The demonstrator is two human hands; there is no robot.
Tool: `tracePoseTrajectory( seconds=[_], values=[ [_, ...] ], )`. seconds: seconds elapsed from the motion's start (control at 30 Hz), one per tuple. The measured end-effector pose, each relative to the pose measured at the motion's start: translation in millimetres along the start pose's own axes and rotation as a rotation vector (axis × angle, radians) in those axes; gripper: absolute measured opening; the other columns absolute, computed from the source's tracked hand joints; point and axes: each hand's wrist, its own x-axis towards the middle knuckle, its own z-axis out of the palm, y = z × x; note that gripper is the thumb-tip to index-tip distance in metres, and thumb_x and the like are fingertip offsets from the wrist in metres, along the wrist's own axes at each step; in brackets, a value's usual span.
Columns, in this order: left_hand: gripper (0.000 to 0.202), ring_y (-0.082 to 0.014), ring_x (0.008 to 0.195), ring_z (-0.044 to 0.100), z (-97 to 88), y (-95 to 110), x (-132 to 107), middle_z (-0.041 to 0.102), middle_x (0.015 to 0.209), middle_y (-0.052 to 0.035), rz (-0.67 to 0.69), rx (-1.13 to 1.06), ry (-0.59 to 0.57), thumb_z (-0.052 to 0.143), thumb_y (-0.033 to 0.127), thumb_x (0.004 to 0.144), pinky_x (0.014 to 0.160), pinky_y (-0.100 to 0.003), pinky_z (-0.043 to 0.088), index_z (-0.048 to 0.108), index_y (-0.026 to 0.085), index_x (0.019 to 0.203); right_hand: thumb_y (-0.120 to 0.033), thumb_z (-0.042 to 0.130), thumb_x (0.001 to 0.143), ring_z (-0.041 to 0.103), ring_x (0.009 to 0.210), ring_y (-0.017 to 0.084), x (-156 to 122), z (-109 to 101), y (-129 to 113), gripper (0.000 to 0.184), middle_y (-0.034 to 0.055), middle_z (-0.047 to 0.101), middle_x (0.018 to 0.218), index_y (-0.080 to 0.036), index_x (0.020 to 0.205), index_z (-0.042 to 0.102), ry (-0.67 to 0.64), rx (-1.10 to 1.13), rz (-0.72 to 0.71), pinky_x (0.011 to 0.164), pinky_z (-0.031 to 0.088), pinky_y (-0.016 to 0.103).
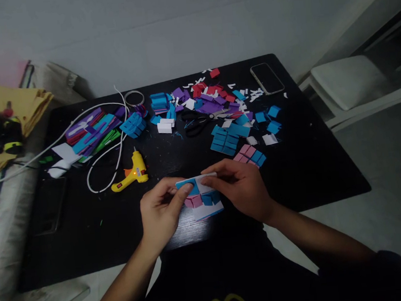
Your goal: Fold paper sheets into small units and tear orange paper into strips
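Note:
Both my hands hold a small paper craft piece [202, 198] made of blue and pink folded squares on white backing, just above the near edge of the black table [308, 168]. My left hand [161, 212] pinches its left end, thumb on top of a blue part. Its right end and white top edge are gripped by my right hand [242, 185], fingers curled. A yellow glue gun [132, 173] with a lit orange lamp lies just left of my hands. Folded pink and blue squares [249, 155] lie right behind my right hand.
Black scissors [197, 120], heaps of blue, purple and red paper pieces [213, 100], a stack of coloured strips [92, 130], a tape roll [134, 98], a white cable [93, 179] and a phone [266, 78] cover the far table. A white seat [350, 81] stands right; a yellow cloth [5, 112] left.

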Motion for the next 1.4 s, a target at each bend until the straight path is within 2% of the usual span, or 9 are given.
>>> tracePoseTrajectory(
  seconds=[0.27,0.47,0.53,0.7,0.9,1.0,1.1,1.27,1.4],
  values=[
    [0.033,-0.01,0.057,0.063,2.0,-17.0,27.6,0.07,0.069,0.0019,-0.351,-0.354,0.07,0.09,0.041,0.077,0.056,-0.019,0.053,0.07,0.017,0.089,-0.035,0.093,0.075,0.077,0.105,0.023,21.0,-33.7,19.9,0.068,0.0076,0.079,0.11,-0.017,0.131,0.059,-0.545,0.119,0.369,0.095,0.061,0.039],
    [0.048,-0.009,0.056,0.06,-1.3,-38.3,21.7,0.061,0.071,0.0053,-0.488,-0.388,0.16,0.093,0.046,0.07,0.054,-0.02,0.054,0.061,0.018,0.09,-0.025,0.1,0.063,0.062,0.135,0.027,11.1,-44.0,32.9,0.134,0.0109,0.069,0.136,-0.027,0.168,0.016,-0.675,-0.037,0.26,0.123,0.036,0.055],
    [0.05,-0.0093,0.059,0.061,-3.8,-40.8,15.3,0.062,0.075,0.005,-0.506,-0.379,0.189,0.093,0.046,0.07,0.056,-0.02,0.055,0.059,0.018,0.093,-0.025,0.098,0.068,0.066,0.127,0.025,8.4,-42.4,38.3,0.127,0.0094,0.07,0.132,-0.027,0.167,0.019,-0.648,-0.074,0.23,0.117,0.044,0.051],
    [0.052,-0.0122,0.067,0.065,-15.3,-44.2,-4.6,0.067,0.081,0.0032,-0.47,-0.262,0.191,0.089,0.043,0.075,0.063,-0.022,0.055,0.057,0.021,0.109,-0.022,0.08,0.088,0.073,0.092,0.018,17.4,-37.7,47.4,0.057,0.0029,0.075,0.1,-0.019,0.14,0.057,-0.439,-0.15,0.21,0.09,0.057,0.037],
    [0.043,-0.0213,0.082,0.071,-32.1,-46.2,-29.8,0.07,0.098,-0.0043,-0.223,0.435,-0.052,0.068,0.045,0.095,0.069,-0.033,0.058,0.054,0.023,0.129,-0.009,0.066,0.094,0.072,0.096,0.021,31.2,-28.5,43.7,0.027,0.007,0.076,0.104,-0.016,0.12,0.069,-0.266,-0.61,-0.035,0.092,0.059,0.041],
    [0.045,-0.0318,0.116,0.068,-33.9,-45.3,-33.1,0.066,0.13,-0.0158,0.03,0.776,-0.098,0.063,0.044,0.1,0.092,-0.048,0.059,0.056,0.019,0.137,-0.013,0.064,0.098,0.068,0.118,0.028,19.1,-18.5,46.8,0.022,0.0131,0.074,0.121,-0.014,0.118,0.071,-0.201,-0.825,-0.272,0.106,0.055,0.05],
    [0.056,-0.0378,0.151,0.045,-29.3,-48.8,-33.3,0.047,0.161,-0.0207,0.276,0.922,-0.201,0.055,0.039,0.105,0.119,-0.058,0.042,0.045,0.016,0.155,-0.017,0.053,0.105,0.06,0.136,0.031,-5.9,-7.0,55.2,0.032,0.0183,0.069,0.138,-0.009,0.132,0.067,-0.209,-0.952,-0.406,0.117,0.048,0.055],
    [0.072,-0.0379,0.16,0.03,-16.6,-64.1,-41.1,0.031,0.171,-0.0218,0.364,1.043,-0.374,0.043,0.043,0.109,0.127,-0.061,0.029,0.018,0.012,0.169,-0.042,0.049,0.109,0.027,0.162,0.034,-37.9,7.6,72.1,0.067,0.0206,0.034,0.17,-0.007,0.164,0.033,-0.408,-1.096,-0.335,0.129,0.031,0.062],
    [0.078,-0.0383,0.16,0.029,-10.9,-70.9,-47.5,0.027,0.172,-0.0243,0.36,1.08,-0.382,0.039,0.046,0.11,0.127,-0.061,0.03,0.007,0.008,0.17,-0.045,0.047,0.109,0.021,0.163,0.034,-40.5,9.4,82.0,0.069,0.0165,0.031,0.172,-0.009,0.165,0.031,-0.487,-1.138,-0.29,0.131,0.024,0.065]
  ],
)
